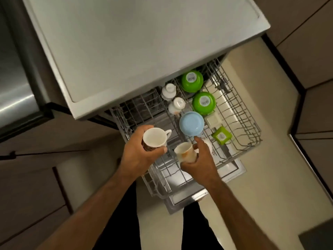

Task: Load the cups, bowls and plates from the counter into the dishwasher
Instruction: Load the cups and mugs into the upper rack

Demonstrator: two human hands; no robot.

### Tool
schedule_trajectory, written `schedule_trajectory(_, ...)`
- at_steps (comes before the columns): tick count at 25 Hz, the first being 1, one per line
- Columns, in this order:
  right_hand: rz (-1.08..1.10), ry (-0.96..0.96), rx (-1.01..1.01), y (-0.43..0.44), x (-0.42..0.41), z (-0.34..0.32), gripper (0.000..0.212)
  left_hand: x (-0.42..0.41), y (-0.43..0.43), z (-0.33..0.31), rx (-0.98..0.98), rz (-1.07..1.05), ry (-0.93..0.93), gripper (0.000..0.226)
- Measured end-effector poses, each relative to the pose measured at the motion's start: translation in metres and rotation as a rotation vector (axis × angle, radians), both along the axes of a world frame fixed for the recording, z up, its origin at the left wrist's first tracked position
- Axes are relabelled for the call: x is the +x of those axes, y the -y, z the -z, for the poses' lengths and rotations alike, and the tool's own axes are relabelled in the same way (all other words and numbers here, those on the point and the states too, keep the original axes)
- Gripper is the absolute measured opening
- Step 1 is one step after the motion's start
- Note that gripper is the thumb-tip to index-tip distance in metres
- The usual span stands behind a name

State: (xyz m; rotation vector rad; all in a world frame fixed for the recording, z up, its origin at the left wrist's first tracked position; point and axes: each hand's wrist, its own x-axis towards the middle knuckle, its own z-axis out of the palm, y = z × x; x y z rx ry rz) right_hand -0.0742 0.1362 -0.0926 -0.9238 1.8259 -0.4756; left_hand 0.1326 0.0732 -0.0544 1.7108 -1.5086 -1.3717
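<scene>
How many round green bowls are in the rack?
2: far green bowl at the back; near green bowl beside the blue bowl. More may hide under the counter.

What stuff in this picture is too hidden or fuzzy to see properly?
- Head view: the white thing behind the right hand is mostly covered by it.
- Head view: the back of the rack is hidden under the counter.
- Head view: stickers on the green bowls are too small to read.
- Head view: the pattern on the right hand's cup is blurred.
</scene>
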Motion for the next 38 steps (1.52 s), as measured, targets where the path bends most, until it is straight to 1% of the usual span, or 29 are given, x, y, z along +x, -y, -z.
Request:
schedule_trajectory(3, -0.015, -0.122, 0.015, -0.018, 0.003, 0.037, 0.089, -0.007, -0.003, 0.046, 0.018, 0.013, 0.106, 0.065)
schedule_trajectory(7, -0.027, -0.302, -0.029, -0.025, 0.011, 0.073, 0.079, -0.013, -0.005, 0.092, 0.078, -0.021, 0.182, 0.062)
schedule_trajectory(12, -0.04, -0.44, -0.076, -0.019, 0.014, 0.098, 0.088, -0.02, -0.004, 0.119, 0.079, -0.036, 0.208, 0.062)
schedule_trajectory(15, -0.088, -0.501, -0.103, -0.015, 0.016, 0.108, 0.087, -0.02, -0.003, 0.125, 0.038, -0.034, 0.214, 0.064)
schedule_trajectory(18, -0.095, -0.532, -0.119, -0.012, 0.017, 0.109, 0.087, -0.018, -0.002, 0.127, 0.028, -0.049, 0.199, 0.067)
schedule_trajectory(22, -0.116, -0.524, -0.178, -0.013, 0.024, 0.103, 0.086, -0.018, 0.0, 0.127, 0.008, -0.068, 0.15, 0.065)
schedule_trajectory(26, -0.149, -0.527, -0.13, -0.017, 0.031, 0.113, 0.088, -0.016, -0.001, 0.131, 0.001, -0.069, 0.139, 0.066)
schedule_trajectory(29, -0.186, -0.567, -0.114, -0.016, 0.037, 0.12, 0.089, -0.015, -0.002, 0.136, -0.011, -0.065, 0.145, 0.07)
schedule_trajectory(32, -0.109, -0.586, -0.105, -0.02, 0.042, 0.116, 0.087, -0.012, -0.002, 0.139, -0.012, -0.06, 0.142, 0.072)
schedule_trajectory(35, -0.024, -0.561, -0.07, -0.032, 0.038, 0.11, 0.082, -0.011, -0.003, 0.138, -0.007, -0.072, 0.124, 0.07)
schedule_trajectory(38, -0.037, -0.573, -0.052, -0.036, 0.033, 0.113, 0.083, -0.011, -0.004, 0.135, -0.011, -0.083, 0.108, 0.067)
